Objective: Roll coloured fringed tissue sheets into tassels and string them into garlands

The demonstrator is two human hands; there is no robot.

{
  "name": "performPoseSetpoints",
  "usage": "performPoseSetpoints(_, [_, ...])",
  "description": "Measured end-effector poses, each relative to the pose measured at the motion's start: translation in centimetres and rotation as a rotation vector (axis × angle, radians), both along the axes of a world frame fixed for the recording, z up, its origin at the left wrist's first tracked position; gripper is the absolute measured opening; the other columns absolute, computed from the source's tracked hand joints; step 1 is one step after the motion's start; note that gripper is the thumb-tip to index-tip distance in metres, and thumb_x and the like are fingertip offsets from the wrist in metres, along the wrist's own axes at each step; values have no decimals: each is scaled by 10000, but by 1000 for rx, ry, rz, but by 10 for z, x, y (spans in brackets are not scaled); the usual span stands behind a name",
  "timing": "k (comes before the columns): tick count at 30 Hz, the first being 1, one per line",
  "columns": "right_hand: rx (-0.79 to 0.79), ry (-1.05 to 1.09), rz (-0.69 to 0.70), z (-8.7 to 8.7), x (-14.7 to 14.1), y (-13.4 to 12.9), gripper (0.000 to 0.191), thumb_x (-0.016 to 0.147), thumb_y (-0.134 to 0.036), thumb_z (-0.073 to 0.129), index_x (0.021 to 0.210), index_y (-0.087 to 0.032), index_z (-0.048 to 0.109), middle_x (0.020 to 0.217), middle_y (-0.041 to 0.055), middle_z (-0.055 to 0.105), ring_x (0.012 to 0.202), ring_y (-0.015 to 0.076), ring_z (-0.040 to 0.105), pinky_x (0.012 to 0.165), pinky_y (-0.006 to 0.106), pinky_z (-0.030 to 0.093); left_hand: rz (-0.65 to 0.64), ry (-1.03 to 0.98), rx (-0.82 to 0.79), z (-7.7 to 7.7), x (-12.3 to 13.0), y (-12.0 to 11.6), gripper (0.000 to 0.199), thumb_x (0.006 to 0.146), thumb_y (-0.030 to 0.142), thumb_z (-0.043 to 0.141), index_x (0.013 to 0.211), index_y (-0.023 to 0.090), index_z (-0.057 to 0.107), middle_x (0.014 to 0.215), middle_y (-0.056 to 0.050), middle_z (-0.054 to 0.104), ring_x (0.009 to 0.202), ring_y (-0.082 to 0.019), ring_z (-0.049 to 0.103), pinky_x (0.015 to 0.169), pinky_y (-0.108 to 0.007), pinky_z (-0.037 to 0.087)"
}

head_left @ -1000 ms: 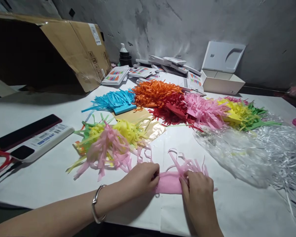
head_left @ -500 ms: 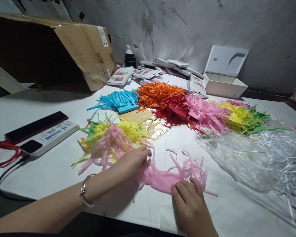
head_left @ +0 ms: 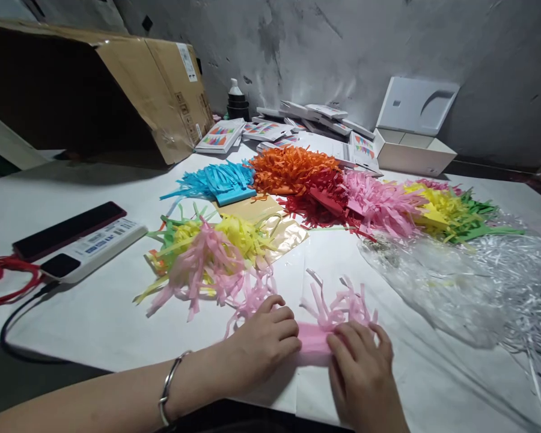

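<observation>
A pink tissue paper tassel [head_left: 314, 338] lies near the front edge of the table, its plain band toward me and its cut strips curling away. At the band's left end my left hand [head_left: 264, 340], with a silver bangle on the wrist, has its fingers bent onto the paper. My right hand [head_left: 363, 364] grips the band's right part, fingertips on top and thumb mostly hidden. More pink strips [head_left: 252, 291] spread beyond my left hand, against a heap of yellow and green tassels [head_left: 238, 234].
Behind are bundles of blue [head_left: 220, 180], orange [head_left: 293, 168], red [head_left: 324, 201] and pink fringe [head_left: 383, 204]. Silver strands in clear plastic [head_left: 433, 282] lie right. A phone [head_left: 70, 231] and power bank [head_left: 94, 249] lie left. A cardboard box [head_left: 162, 90] and flat packs [head_left: 220, 135] stand at the back.
My left hand has come down and toward me, from the raised pink strips onto the band's left end. My right hand has shifted slightly right, still at the band.
</observation>
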State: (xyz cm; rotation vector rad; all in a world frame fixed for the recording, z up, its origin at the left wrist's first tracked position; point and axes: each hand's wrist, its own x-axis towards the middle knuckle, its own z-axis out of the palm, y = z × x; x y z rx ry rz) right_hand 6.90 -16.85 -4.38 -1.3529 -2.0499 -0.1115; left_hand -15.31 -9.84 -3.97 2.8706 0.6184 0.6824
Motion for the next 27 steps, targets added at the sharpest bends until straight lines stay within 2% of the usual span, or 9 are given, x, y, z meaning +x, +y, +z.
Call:
performPoseSetpoints(4, [18, -172, -208, -4, 48, -3, 165, 909, -199, 525, 1026, -215, 639, 1154, 110, 683, 1065, 297, 634, 1037, 568, 307, 16, -21, -60, 12, -7, -1, 203, 906, 40, 501, 901, 210, 611, 764, -8, 654, 783, -183, 560, 938, -407, 356])
performPoseSetpoints(7, [74, -282, -405, 2, 71, -7, 263, 925, -279, 463, 1106, -196, 634, 1235, 166, 648, 1018, 343, 642, 924, 568, 378, 42, -55, -71, 22, -7, -2, 242, 908, 19, 466, 941, 206, 617, 775, -14, 665, 794, -187, 568, 944, -410, 363])
performPoseSetpoints(9, [122, -237, -514, 12, 69, -12, 294, 935, -301, 479, 1160, -182, 626, 1292, 195, 607, 1022, 364, 632, 875, 548, 407, 51, -67, -53, 24, -6, -2, 248, 906, 17, 459, 962, 200, 616, 787, -21, 669, 802, -191, 573, 950, -424, 363])
performPoseSetpoints(10, [151, -185, -519, 17, 63, -15, 270, 935, -295, 516, 1157, -189, 628, 1275, 192, 605, 1009, 355, 631, 866, 530, 416, 53, -77, -39, 25, -5, -2, 247, 905, 18, 455, 966, 196, 615, 791, -25, 671, 801, -192, 572, 956, -436, 360])
performPoseSetpoints(13, [203, -53, -355, 28, 29, -20, 150, 922, -265, 634, 1066, -223, 641, 1028, 121, 624, 882, 273, 623, 844, 465, 413, 37, -101, 2, 25, -3, -1, 237, 914, 32, 452, 978, 196, 612, 798, -28, 676, 796, -193, 568, 977, -458, 352])
performPoseSetpoints(17, [81, 7, -238, 22, -9, -13, 100, 951, -268, 624, 1029, -207, 636, 902, 75, 598, 831, 231, 587, 828, 431, 387, 6, -76, 35, 31, -1, -4, 229, 930, 41, 469, 1023, 193, 614, 823, -24, 680, 834, -194, 588, 1016, -458, 351])
performPoseSetpoints(21, [62, 78, -192, 13, -14, -2, 71, 950, -173, 560, 944, -221, 611, 872, 44, 578, 819, 202, 578, 830, 391, 394, -38, -54, 69, 34, -1, -7, 217, 948, 57, 452, 1011, 190, 612, 824, -22, 675, 834, -192, 602, 1054, -467, 341])
performPoseSetpoints(23, [113, 50, -269, 14, -5, 2, 68, 939, -171, 562, 920, -215, 609, 885, 52, 602, 820, 208, 593, 844, 407, 394, -44, -23, 73, 36, -2, -7, 214, 955, 62, 451, 1010, 193, 610, 827, -24, 671, 836, -193, 603, 1053, -464, 350])
performPoseSetpoints(27, [98, -104, -626, 22, 29, 4, 154, 959, -278, 498, 899, -202, 618, 906, 100, 663, 823, 285, 621, 822, 489, 394, -68, 18, 83, 40, -5, -5, 210, 974, 65, 449, 995, 196, 610, 825, -26, 659, 837, -193, 599, 1046, -452, 363])
